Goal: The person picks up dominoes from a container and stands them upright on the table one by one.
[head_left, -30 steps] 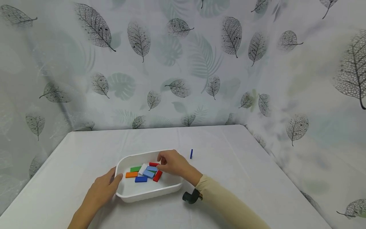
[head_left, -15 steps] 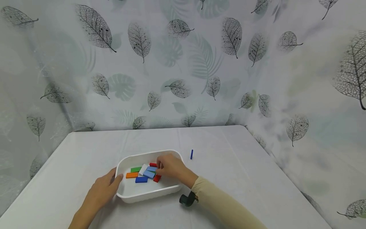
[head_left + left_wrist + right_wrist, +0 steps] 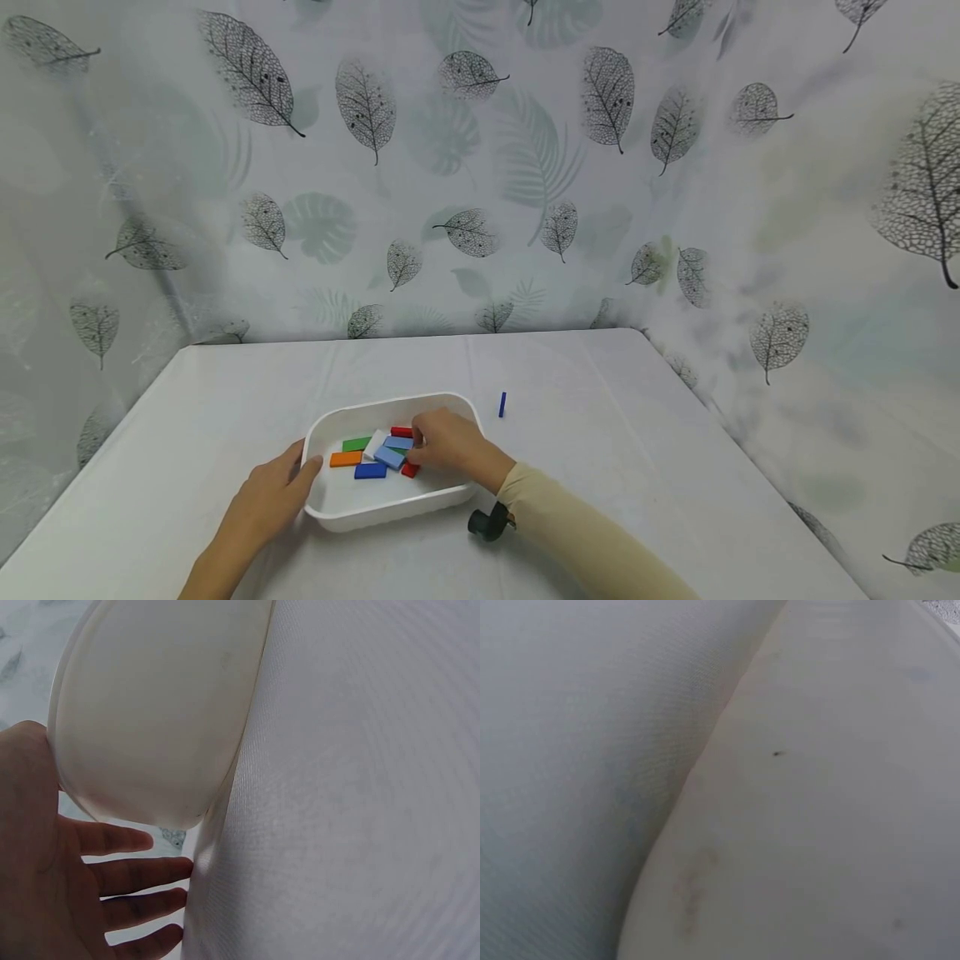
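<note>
A white plastic tray holds several flat, domino-like blocks. My left hand grips the tray's left end, thumb over the rim and fingers outside; in the left wrist view those fingers spread beside the outer wall. My right hand is inside the tray with bent fingers, thumb and fingertips down by a red block and a green block. It partly covers the red one; I cannot tell whether it pinches anything. Close by lie two light-blue blocks, the nearer one overlapping a white block.
Also in the tray are an orange block, a dark-blue block, another green block and another red block. A thin blue piece stands on the white table right of the tray. Leaf-patterned curtains enclose the table.
My right hand has moved down and slightly left into the tray, now covering more of the nearer red block. My left hand and the tray have stayed in place.
</note>
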The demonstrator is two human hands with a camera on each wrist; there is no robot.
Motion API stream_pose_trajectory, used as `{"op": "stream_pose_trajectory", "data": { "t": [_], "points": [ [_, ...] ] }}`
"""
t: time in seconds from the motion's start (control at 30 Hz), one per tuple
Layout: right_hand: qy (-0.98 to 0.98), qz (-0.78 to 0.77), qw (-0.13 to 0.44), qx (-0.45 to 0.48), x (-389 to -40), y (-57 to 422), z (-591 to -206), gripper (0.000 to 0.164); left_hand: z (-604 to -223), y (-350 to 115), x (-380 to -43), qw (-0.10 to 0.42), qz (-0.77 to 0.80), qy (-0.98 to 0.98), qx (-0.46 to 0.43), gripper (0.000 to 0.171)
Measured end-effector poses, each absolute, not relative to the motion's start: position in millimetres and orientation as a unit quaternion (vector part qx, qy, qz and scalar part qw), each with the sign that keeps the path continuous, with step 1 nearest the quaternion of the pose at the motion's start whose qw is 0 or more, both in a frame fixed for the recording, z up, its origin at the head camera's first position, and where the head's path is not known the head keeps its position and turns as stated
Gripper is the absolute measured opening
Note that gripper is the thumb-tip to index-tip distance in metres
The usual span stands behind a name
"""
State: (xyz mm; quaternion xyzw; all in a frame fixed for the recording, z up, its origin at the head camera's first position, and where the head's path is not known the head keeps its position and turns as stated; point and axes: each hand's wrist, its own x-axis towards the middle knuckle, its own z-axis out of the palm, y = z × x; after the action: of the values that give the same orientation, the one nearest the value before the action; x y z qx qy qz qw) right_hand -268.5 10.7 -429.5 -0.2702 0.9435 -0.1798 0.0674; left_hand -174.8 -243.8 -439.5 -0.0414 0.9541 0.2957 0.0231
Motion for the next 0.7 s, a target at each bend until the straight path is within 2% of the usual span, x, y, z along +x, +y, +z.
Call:
{"op": "stream_pose_trajectory", "data": {
  "t": [0.7],
  "points": [
    [0.936,-0.190,0.081,-0.284,-268.4,11.9,-429.6,0.010,-439.6,-244.3,-176.3,0.032,0.294,0.954,-0.048,0.073]
  ]
}}
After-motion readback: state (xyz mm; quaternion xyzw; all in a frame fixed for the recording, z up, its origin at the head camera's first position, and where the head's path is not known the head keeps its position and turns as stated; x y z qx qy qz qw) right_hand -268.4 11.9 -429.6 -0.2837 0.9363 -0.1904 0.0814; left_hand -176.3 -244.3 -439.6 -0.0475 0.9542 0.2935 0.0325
